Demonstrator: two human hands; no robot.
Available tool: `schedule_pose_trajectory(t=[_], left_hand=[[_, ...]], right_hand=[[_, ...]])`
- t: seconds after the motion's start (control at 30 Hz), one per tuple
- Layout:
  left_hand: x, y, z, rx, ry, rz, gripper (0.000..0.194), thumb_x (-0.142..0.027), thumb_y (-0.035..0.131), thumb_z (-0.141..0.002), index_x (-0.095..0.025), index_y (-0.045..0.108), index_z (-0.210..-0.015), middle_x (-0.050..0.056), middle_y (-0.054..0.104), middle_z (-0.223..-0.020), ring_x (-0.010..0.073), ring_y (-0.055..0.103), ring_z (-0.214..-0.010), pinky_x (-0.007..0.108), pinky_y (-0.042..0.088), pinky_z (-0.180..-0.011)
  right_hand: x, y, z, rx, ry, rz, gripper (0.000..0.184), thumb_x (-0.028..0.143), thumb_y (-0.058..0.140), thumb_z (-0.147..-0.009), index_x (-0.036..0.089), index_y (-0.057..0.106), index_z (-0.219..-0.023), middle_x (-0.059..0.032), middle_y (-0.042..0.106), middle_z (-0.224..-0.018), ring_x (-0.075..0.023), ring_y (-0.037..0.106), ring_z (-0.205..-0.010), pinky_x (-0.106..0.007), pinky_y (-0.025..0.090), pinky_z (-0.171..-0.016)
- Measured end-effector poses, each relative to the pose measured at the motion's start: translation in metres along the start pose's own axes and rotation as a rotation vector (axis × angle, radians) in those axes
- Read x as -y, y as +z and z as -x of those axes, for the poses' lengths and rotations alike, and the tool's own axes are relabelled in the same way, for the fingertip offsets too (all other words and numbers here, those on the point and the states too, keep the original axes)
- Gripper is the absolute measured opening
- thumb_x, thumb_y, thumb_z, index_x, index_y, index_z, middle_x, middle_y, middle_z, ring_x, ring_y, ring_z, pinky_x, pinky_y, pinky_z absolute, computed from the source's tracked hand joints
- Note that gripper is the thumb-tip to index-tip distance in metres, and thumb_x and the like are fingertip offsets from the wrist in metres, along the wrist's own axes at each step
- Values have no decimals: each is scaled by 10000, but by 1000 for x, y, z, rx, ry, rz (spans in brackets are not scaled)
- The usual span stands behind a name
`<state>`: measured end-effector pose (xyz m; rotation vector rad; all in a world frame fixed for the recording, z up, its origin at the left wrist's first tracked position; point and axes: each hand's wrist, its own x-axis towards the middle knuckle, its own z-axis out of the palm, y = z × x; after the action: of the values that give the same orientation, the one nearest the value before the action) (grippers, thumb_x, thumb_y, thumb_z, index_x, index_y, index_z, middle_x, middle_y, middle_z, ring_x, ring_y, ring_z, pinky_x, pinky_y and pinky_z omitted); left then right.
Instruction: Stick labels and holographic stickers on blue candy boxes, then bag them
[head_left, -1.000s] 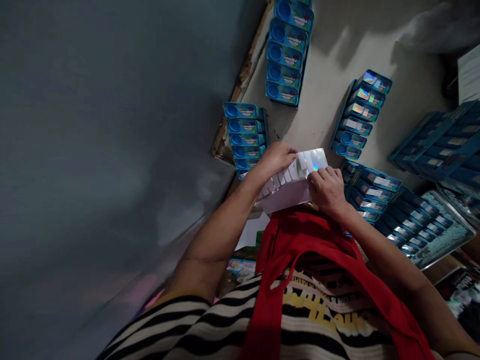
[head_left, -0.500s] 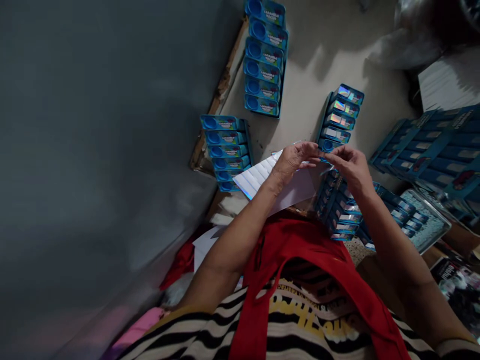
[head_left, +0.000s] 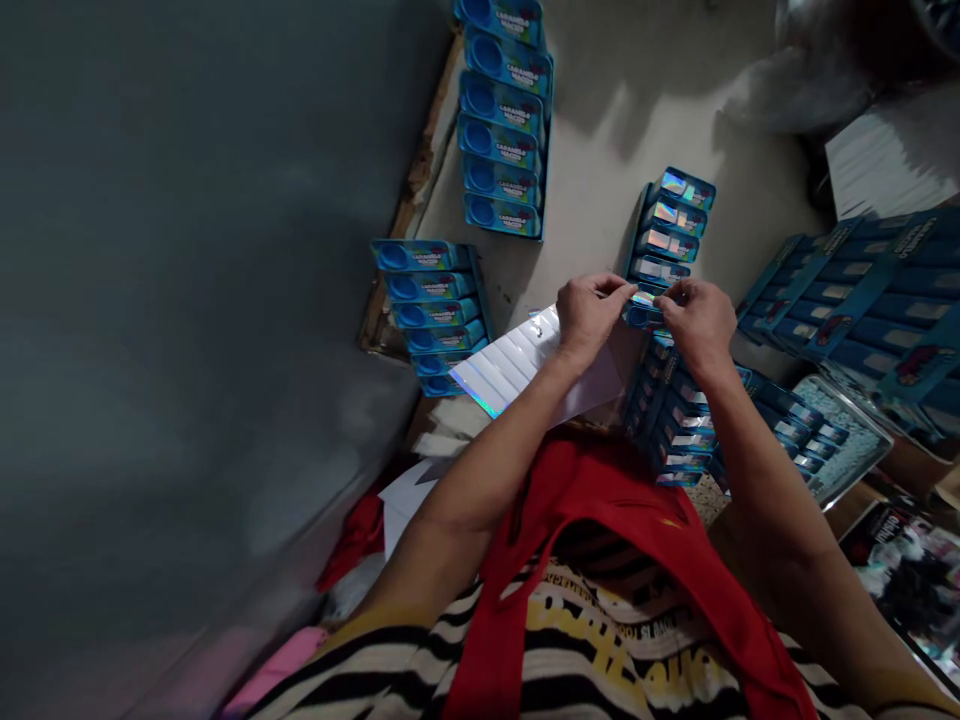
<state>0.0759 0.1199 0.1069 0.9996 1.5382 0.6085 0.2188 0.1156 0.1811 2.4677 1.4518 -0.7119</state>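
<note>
Between the fingertips of my left hand [head_left: 592,318] and my right hand [head_left: 701,320] a small shiny holographic sticker [head_left: 643,298] is stretched. Both hands are closed in a pinch, and the sticker lies over or against a blue box near the front of a row. Farther back in that row, boxes [head_left: 679,215] carry similar shiny strips across their windows. A white sheet with shiny strips [head_left: 502,368] lies under my left wrist, partly hidden by the forearm.
Two rows of blue boxes with round windows [head_left: 501,165] [head_left: 427,315] stand at the table's left edge. More packed boxes [head_left: 862,310] are at right, near a tray of pale blue pieces [head_left: 840,410]. A dark wall [head_left: 187,300] fills the left side.
My hands have moved slightly apart and down over the box, and the shiny sticker now shows between them. The view has shifted a little.
</note>
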Motion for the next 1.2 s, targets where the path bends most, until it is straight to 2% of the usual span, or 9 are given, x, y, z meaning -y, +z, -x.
schedule_pose_trajectory(t=[0.23,0.63,0.8,0.87,0.97,1.1,1.2], left_hand=[[9,8,-1,9,-22,63,68,-248,791,-878,-228,831,-826,11,820,-819,154,733,-756,246,530,-705],[12,13,-3,29,-58,180,80,-255,793,-864,-223,823,-797,4,769,-735,144,672,-678,247,492,-673],[16,15,-6,32,-59,220,81,-261,800,-858,-211,819,-798,4,773,-741,133,672,-666,242,493,-663],[20,16,-8,41,-100,270,88,-271,811,-848,-197,819,-801,1,759,-720,126,658,-645,240,490,-651],[30,18,-12,83,-206,405,114,-284,852,-812,-175,819,-822,-3,746,-714,114,642,-643,233,497,-655],[40,25,-21,94,-402,564,210,-250,939,-716,-168,776,-820,-20,741,-729,93,635,-649,215,504,-666],[43,34,-28,104,-494,579,236,-268,929,-748,-167,717,-763,-35,698,-670,84,602,-597,213,497,-637]], right_hand=[[4,7,-10,11,41,84,249,384,672,-931,254,834,-1068,-107,814,-1027,-301,714,-995,-369,519,-823],[-2,14,-14,-27,49,-34,120,342,749,-888,242,807,-922,-77,753,-813,-305,706,-928,-391,515,-823],[0,13,-12,-11,51,-28,110,346,744,-893,242,781,-889,-80,753,-824,-303,703,-917,-393,516,-825],[-4,14,-15,-14,64,-23,125,366,764,-880,241,759,-880,-85,759,-852,-307,702,-936,-395,520,-831],[-16,16,-28,-13,86,-31,247,450,837,-826,233,722,-853,-90,758,-861,-314,701,-950,-395,525,-824],[-29,13,-52,89,122,-16,405,517,913,-748,228,635,-684,-85,724,-750,-306,700,-905,-377,506,-785],[-30,7,-55,123,120,24,483,556,913,-746,233,578,-619,-83,692,-704,-286,691,-902,-355,479,-776]])
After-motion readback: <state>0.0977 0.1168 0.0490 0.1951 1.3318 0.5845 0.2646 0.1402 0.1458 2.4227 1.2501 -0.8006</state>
